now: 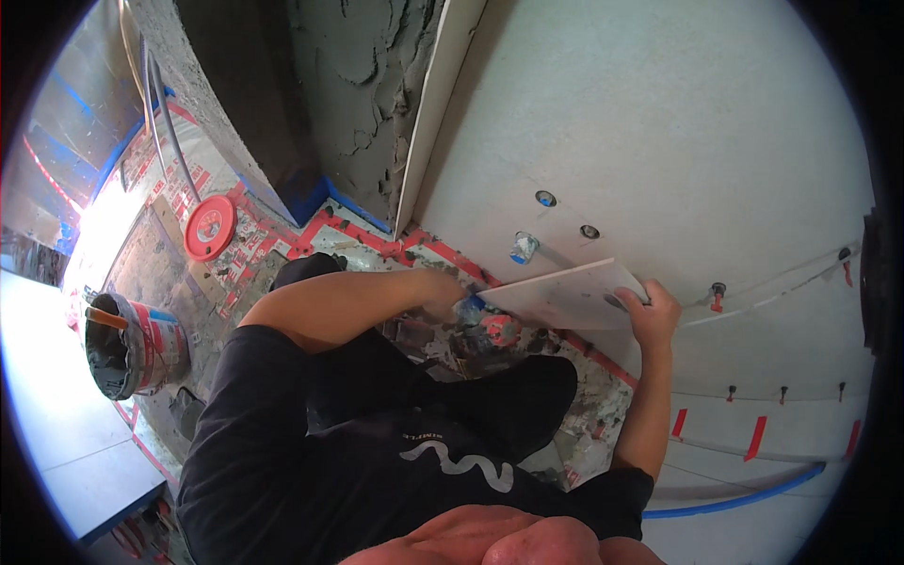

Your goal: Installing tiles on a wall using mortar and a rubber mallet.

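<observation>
My right hand [654,311] grips the right end of a thin pale tile piece [556,292], which has a hole near that end and is held tilted beside the tiled wall [716,141]. Smeared by motion, my left hand [443,292] is at the tile's left end, by a small blue item [468,309] and a red-and-grey object [499,330] that looks like a power tool; what it holds is unclear. Just above the tile, a pipe stub with a white-and-blue cap [524,248] sticks out of the wall, with two round holes nearby.
At left stand a mortar bucket [137,348] with a wooden handle in it and a red lid [209,227] on the messy covered floor [160,235]. A rough column [207,113] and mortared recess [353,113] are above. Tile spacers [718,299] dot the right wall.
</observation>
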Motion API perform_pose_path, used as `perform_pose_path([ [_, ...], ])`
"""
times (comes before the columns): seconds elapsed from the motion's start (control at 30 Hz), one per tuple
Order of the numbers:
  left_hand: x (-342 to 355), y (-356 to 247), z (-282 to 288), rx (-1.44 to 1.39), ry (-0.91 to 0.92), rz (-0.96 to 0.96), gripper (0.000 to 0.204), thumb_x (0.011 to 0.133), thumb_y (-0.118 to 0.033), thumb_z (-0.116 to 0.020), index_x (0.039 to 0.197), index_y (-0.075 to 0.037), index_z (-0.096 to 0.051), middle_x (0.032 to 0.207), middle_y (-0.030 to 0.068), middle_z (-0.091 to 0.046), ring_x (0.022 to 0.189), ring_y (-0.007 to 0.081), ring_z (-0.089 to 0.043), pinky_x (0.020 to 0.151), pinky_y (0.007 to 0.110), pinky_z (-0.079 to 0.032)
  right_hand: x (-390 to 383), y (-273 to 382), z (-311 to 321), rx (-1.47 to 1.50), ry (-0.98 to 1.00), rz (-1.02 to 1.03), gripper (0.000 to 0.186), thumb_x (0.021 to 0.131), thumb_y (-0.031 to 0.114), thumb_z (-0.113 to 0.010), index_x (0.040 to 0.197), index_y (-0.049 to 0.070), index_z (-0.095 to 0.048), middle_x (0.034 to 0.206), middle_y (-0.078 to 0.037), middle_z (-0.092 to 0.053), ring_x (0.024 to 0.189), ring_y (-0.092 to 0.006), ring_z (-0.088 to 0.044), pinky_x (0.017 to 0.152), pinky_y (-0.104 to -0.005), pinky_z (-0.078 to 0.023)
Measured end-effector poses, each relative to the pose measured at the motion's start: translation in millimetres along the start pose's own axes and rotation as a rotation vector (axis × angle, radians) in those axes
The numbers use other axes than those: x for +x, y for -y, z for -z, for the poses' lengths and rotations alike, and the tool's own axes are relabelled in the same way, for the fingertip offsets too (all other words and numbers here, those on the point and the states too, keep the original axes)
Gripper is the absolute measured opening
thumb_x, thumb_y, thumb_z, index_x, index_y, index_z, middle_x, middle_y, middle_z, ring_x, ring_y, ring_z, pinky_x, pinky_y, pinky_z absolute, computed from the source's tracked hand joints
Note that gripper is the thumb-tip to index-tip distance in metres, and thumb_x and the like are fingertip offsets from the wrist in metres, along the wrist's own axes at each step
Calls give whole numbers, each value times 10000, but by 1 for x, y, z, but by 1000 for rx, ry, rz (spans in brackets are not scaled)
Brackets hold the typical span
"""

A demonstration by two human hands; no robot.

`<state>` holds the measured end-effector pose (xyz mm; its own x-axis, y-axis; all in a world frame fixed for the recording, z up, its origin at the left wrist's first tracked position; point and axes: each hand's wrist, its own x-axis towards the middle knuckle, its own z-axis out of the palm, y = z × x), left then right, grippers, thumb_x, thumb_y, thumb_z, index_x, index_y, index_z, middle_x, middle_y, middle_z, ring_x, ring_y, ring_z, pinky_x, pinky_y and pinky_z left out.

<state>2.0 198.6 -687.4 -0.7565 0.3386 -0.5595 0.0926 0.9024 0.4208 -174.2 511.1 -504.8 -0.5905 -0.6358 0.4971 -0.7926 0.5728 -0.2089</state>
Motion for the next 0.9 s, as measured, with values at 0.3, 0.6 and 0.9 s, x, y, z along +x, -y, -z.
perform_pose_path([
  [0.3, 40, 16, -73, -88, 108, -11, 423, 935, -357, -643, 1168, -5, -666, 1035, 216, -715, 1002, 364, -682, 850, 480, -538, 30, 66, 118, 76, -140, 210, 321, 681, 179, -885, 829, -9, -671, 700, -80, -606, 614, -188, -552, 574, -304, -439],
  [0.6, -21, -98, -56, -2385, -445, 301, 449, 905, -167, -608, 1297, 35, -525, 1223, 157, -618, 1136, 304, -615, 997, 471, -523, -77, -23, 243, 435, -709, -394, 414, 949, 189, -623, 1266, -73, -580, 1097, -132, -656, 1011, -198, -613, 911, -321, -491],
  [0.9, -139, -126, -44, -2583, -459, -697, 713, 1016, -549, -442, 1495, -22, -405, 1479, 190, -513, 1384, 371, -473, 1182, 512, -336, -213, -76, 133, 885, -461, -1193, 516, 1049, 360, -562, 1348, -60, -544, 1294, -138, -636, 1130, -246, -624, 971, -404, -511],
])
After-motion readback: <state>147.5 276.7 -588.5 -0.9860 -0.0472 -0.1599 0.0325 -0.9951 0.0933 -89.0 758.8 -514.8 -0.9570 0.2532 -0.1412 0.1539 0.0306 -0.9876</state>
